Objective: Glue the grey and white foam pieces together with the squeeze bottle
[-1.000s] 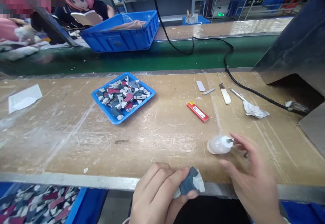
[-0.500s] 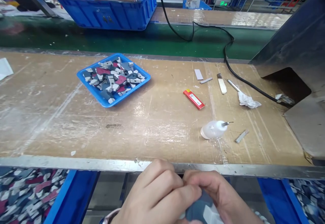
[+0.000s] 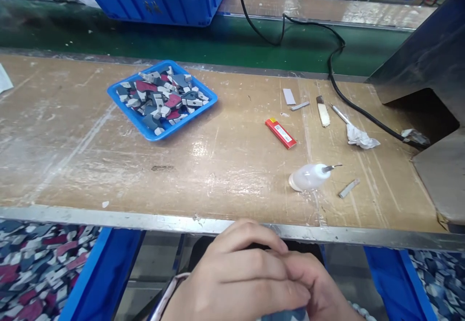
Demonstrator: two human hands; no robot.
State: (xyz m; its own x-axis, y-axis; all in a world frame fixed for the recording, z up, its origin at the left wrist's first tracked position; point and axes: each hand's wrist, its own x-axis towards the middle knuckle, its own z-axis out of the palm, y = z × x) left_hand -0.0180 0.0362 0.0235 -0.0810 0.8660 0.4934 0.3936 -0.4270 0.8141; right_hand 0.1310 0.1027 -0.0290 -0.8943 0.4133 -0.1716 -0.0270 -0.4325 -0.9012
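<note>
My left hand (image 3: 240, 272) is at the bottom centre, below the bench's front edge, its fingers wrapped over a blue-grey and white piece (image 3: 285, 315). Only a small part of that piece shows under the fingers. My right hand (image 3: 316, 280) is closed against the same piece from the right, its fingertips mostly hidden beneath the left hand. Beyond the hands, a white squeeze bottle (image 3: 308, 177) with a thin metal tip lies on the bench (image 3: 218, 180). A blue tray (image 3: 160, 136) of grey, white and maroon pieces sits further back on the left.
A red box (image 3: 280, 133), a brush (image 3: 323, 111), a tissue-wrapped tool (image 3: 359, 136) and small strips lie at right. A black cable (image 3: 363, 112) runs past a metal housing (image 3: 417, 54). Blue bins (image 3: 98, 272) of pieces flank the hands; a blue crate (image 3: 156, 1) stands behind.
The view has tilted down a little. My left hand has shifted right and now covers more of the piece, which shows less than before.
</note>
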